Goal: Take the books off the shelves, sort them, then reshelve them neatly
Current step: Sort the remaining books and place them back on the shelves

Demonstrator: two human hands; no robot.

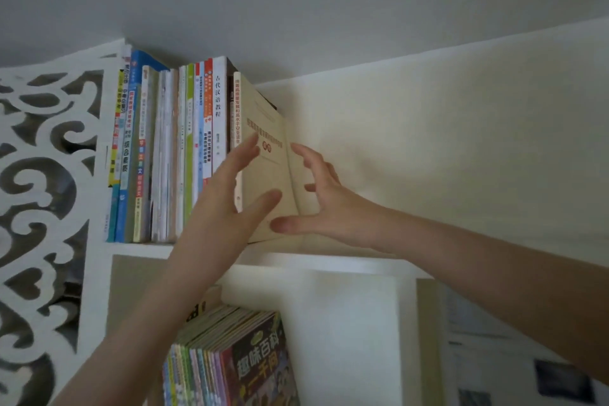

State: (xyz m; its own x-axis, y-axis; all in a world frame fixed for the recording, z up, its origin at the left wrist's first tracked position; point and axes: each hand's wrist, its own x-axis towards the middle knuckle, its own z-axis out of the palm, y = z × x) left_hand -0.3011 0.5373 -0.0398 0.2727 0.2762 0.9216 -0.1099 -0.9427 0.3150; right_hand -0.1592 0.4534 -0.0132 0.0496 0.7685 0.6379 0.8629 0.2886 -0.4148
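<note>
Both hands on a tan paperback at the top shelf

Head view: the matte tan book (263, 128) stands tilted on the white shelf (329, 262), at the right end of a row of upright glossy spines (164, 155). The left hand (227, 194) lays straight fingers along its spine edge. The right hand (324, 204) is splayed, its fingers lightly bent and its thumb touching the lower cover.

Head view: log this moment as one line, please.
left hand: open, fingers straight against beige book | right hand: open, thumb on its cover | beige book: upright, rightmost on top shelf
</note>
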